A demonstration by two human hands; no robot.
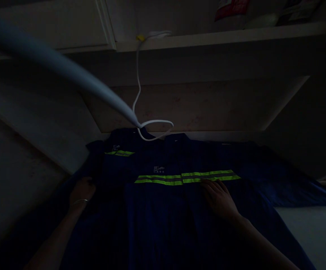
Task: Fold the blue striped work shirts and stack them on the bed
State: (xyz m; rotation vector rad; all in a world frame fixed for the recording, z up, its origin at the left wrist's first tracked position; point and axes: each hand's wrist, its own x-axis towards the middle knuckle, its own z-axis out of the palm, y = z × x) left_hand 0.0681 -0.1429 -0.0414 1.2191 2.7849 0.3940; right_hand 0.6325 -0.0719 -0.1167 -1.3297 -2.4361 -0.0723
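Note:
Two dark blue work jackets lie spread out and overlapping. The front work jacket (163,210) has yellow-green reflective strips across the chest and a small pale logo. Partly under it on the left is another work jacket (114,172) with a similar strip and logo. My left hand (82,190), with a thin bracelet at the wrist, is at the left jacket's sleeve side, its fingers curled in on the dark cloth. Flat on the front jacket, just below its right strip, rests my right hand (219,197), fingers stretched out. Deep shadow hides most folds.
A pale lamp-like arm (95,84) slants down from the upper left over the jackets, ending near a white cable loop (158,121). The cable runs up to a shelf (208,40) holding a red package (232,8). White table surface (314,232) shows at the lower right.

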